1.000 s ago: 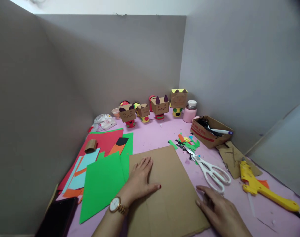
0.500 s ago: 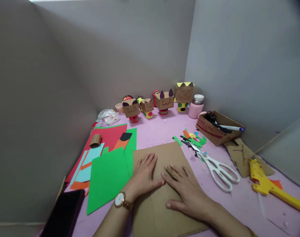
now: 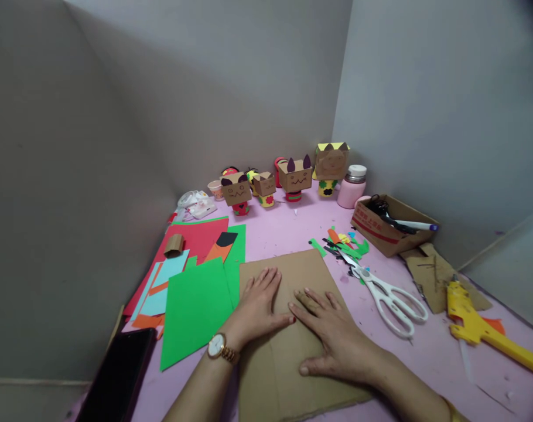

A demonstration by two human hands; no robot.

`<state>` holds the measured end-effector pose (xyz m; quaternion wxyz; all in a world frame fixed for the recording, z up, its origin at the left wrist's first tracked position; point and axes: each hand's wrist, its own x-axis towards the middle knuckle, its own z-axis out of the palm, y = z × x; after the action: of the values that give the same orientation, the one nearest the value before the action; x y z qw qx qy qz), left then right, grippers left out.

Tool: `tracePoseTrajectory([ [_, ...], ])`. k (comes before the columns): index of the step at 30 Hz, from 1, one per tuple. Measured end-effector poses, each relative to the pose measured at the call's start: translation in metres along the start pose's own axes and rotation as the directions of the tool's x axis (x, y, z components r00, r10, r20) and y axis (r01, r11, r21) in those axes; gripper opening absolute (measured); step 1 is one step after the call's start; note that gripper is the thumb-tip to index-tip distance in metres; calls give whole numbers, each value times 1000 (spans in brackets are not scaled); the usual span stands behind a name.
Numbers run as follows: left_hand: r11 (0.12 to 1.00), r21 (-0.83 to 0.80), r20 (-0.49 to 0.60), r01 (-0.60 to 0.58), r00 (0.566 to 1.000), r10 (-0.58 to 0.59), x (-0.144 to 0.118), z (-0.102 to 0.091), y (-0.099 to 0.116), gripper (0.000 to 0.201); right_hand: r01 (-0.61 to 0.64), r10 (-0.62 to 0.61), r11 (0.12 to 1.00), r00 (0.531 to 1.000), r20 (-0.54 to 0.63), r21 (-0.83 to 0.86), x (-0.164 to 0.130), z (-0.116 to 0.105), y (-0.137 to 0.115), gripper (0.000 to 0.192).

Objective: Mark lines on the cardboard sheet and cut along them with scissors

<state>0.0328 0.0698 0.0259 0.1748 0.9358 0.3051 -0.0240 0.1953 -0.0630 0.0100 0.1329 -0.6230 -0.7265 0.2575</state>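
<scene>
A flat brown cardboard sheet (image 3: 288,381) lies on the pink tabletop in front of me. My left hand (image 3: 260,308) rests flat on its upper left part, fingers stretched and thumb pointing right; a gold watch (image 3: 218,347) is on that wrist. My right hand (image 3: 325,331) lies on the sheet's right half with fingers spread and thumb apart. Neither hand grips anything. Left of the sheet are green sheets (image 3: 196,310), one corner close to my left hand. White-handled scissors (image 3: 387,296) lie open to the right, blades among paper scraps (image 3: 349,246).
Several cardboard-headed animal figures (image 3: 295,176) stand along the back beside a pink jar (image 3: 352,190). At right are a small cardboard box (image 3: 381,228) holding pens and a yellow glue gun (image 3: 477,322). A dark phone (image 3: 119,375) lies at the front left, near red sheets (image 3: 196,234).
The whole view has shifted slightly, so things appear a little further right and higher. Both hands stay flat on the cardboard in nearly the same places.
</scene>
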Motion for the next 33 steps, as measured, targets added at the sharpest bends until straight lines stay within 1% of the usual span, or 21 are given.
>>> tracePoseTrajectory([
  [5, 1000, 4, 4, 1, 1000, -1, -1, 1, -1, 93, -10, 10, 1000, 1000, -8, 8, 1, 2, 2, 94],
  [10, 1000, 9, 8, 5, 1000, -5, -2, 2, -3, 95, -16, 17, 1000, 1000, -13, 23, 2, 5, 5, 104],
  [16, 1000, 10, 17, 9, 1000, -9, -1, 2, -2, 95, -10, 10, 1000, 1000, -9, 22, 1, 2, 4, 100],
  [33, 1000, 3, 39, 19, 999, -19, -2, -1, -1, 95, -10, 11, 999, 1000, -11, 38, 2, 3, 4, 99],
])
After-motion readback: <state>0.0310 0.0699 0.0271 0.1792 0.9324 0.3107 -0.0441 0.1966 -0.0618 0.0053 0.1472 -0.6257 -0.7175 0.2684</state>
